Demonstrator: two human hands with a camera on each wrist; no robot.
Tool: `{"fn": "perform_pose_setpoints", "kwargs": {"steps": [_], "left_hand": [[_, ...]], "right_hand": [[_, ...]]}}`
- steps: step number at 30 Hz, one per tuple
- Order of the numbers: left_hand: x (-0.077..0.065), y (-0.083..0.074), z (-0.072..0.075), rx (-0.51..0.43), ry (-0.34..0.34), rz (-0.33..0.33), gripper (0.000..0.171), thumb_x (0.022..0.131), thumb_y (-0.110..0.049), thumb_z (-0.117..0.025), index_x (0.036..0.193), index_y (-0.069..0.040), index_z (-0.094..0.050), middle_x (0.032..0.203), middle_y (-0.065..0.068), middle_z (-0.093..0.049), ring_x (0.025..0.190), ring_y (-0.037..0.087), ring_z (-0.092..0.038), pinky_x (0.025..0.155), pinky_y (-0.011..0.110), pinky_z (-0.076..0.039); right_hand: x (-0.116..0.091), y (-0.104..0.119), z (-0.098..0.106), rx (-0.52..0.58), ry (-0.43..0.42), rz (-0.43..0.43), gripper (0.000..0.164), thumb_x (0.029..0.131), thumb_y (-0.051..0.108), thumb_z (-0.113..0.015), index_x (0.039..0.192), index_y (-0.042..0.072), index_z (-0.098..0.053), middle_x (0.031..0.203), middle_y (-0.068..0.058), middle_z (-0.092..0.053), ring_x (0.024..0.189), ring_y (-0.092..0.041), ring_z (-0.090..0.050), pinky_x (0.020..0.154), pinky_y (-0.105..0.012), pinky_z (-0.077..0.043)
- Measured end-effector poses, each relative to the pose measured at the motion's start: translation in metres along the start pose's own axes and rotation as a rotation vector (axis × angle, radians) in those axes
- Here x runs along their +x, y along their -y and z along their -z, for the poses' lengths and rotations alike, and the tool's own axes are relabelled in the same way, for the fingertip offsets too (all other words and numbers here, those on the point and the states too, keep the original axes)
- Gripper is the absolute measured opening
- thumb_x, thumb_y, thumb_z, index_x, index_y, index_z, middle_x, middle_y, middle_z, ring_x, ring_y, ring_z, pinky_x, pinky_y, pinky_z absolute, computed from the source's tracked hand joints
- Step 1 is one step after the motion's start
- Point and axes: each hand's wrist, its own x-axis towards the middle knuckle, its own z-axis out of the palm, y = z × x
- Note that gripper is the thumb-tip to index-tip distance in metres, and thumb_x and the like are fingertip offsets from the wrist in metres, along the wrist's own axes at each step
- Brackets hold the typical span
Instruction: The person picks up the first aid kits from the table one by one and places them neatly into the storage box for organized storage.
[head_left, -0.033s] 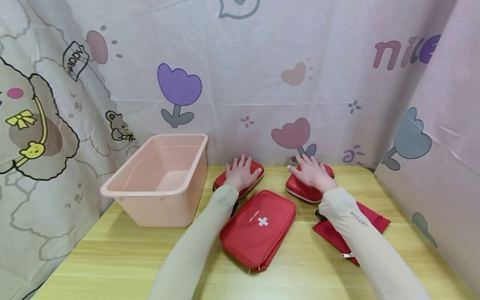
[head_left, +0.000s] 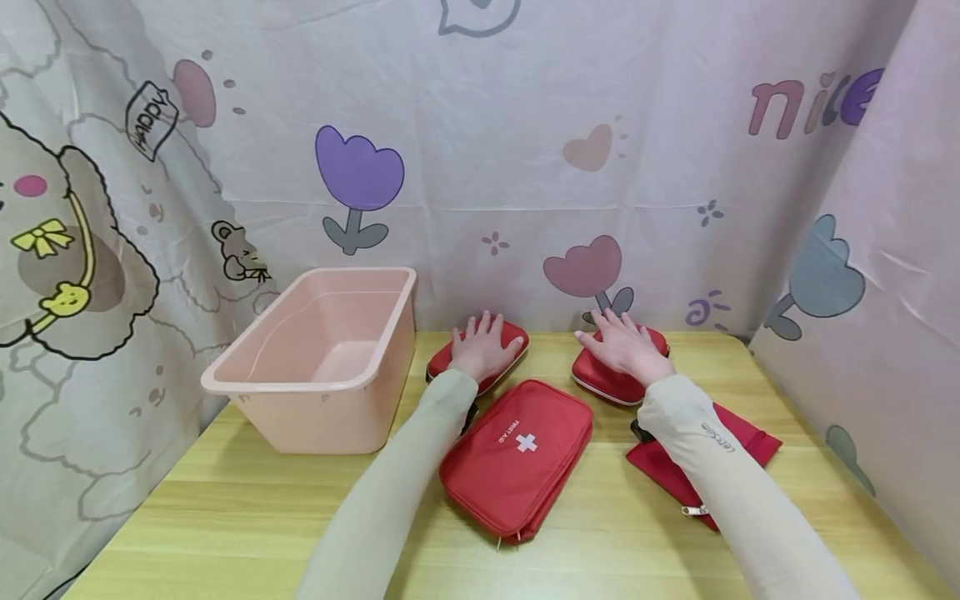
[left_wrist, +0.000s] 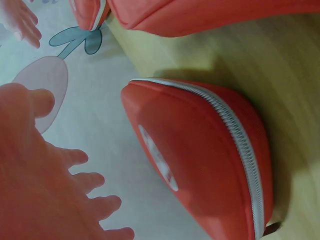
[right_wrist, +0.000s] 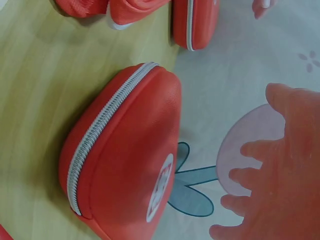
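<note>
My left hand (head_left: 483,352), fingers spread, hovers above a small red zippered case (head_left: 510,337) at the back middle of the table. In the left wrist view a gap shows between this hand (left_wrist: 45,175) and the case (left_wrist: 195,150), which has a white mark on top. Over a second red zippered case (head_left: 611,383), further right, my right hand (head_left: 626,346) is likewise spread and holds nothing. The right wrist view shows that case (right_wrist: 130,150) apart from the fingers, with a white oval label. Between my forearms lies a larger red first aid bag (head_left: 517,467) with a white cross.
A pink plastic tub (head_left: 330,417) stands on the left of the wooden table (head_left: 225,517). Under my right forearm lies a flat red zippered pouch (head_left: 663,475), partly hidden by the sleeve. A printed curtain (head_left: 480,167) closes off the back and sides.
</note>
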Motion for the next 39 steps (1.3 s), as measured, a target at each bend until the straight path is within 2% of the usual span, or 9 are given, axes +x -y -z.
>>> {"fn": "perform_pose_setpoints", "kwargs": {"steps": [10,19,26,31,35,39], "left_hand": [[-0.006,0.010,-0.006,0.009,0.026,0.012,0.073,0.099,-0.053,-0.044,0.158,-0.017,-0.021,0.161,0.012,-0.018,0.146,0.036,-0.014,0.115,0.058,-0.012],[-0.012,0.010,0.003,0.008,-0.006,-0.001,0.072,0.099,-0.053,-0.043,0.158,-0.017,-0.020,0.162,0.011,-0.015,0.146,0.036,-0.013,0.115,0.058,-0.011],[-0.023,0.007,0.017,0.036,-0.043,-0.016,0.072,0.099,-0.055,-0.042,0.158,-0.020,-0.019,0.163,0.008,-0.013,0.147,0.034,-0.012,0.115,0.058,-0.009],[-0.036,0.002,0.030,0.016,-0.056,-0.049,0.073,0.099,-0.056,-0.042,0.159,-0.022,-0.017,0.164,0.006,-0.010,0.148,0.032,-0.008,0.115,0.057,-0.008],[-0.051,0.000,0.046,0.008,-0.076,-0.067,0.073,0.099,-0.056,-0.041,0.159,-0.022,-0.016,0.164,0.005,-0.008,0.148,0.031,-0.006,0.116,0.057,-0.007],[-0.064,0.004,0.068,0.034,-0.095,-0.071,0.073,0.100,-0.058,-0.038,0.159,-0.022,-0.015,0.164,0.004,-0.005,0.149,0.031,-0.003,0.116,0.056,-0.003]], "right_hand": [[-0.004,0.003,-0.009,0.021,0.023,0.007,0.076,0.101,0.056,-0.036,0.156,0.005,-0.022,0.159,-0.025,-0.012,0.144,-0.047,-0.004,0.111,-0.067,-0.004],[-0.009,0.005,-0.004,0.014,0.011,0.012,0.075,0.102,0.054,-0.037,0.156,0.004,-0.021,0.159,-0.025,-0.012,0.144,-0.048,-0.005,0.110,-0.067,-0.007],[-0.015,-0.005,-0.004,0.019,0.009,0.011,0.078,0.101,0.056,-0.035,0.156,0.003,-0.019,0.158,-0.028,-0.013,0.143,-0.050,-0.005,0.109,-0.069,-0.007],[-0.025,-0.018,-0.003,0.029,-0.001,0.002,0.080,0.101,0.057,-0.036,0.155,0.001,-0.019,0.157,-0.029,-0.012,0.141,-0.052,-0.005,0.107,-0.071,-0.005],[-0.033,-0.029,0.001,0.027,0.003,-0.001,0.082,0.100,0.058,-0.036,0.155,-0.001,-0.018,0.157,-0.031,-0.011,0.140,-0.054,-0.005,0.107,-0.072,-0.004],[-0.044,-0.041,0.008,0.023,0.000,-0.001,0.081,0.101,0.054,-0.038,0.154,-0.003,-0.017,0.155,-0.033,-0.011,0.139,-0.057,-0.005,0.106,-0.073,-0.006]]}}
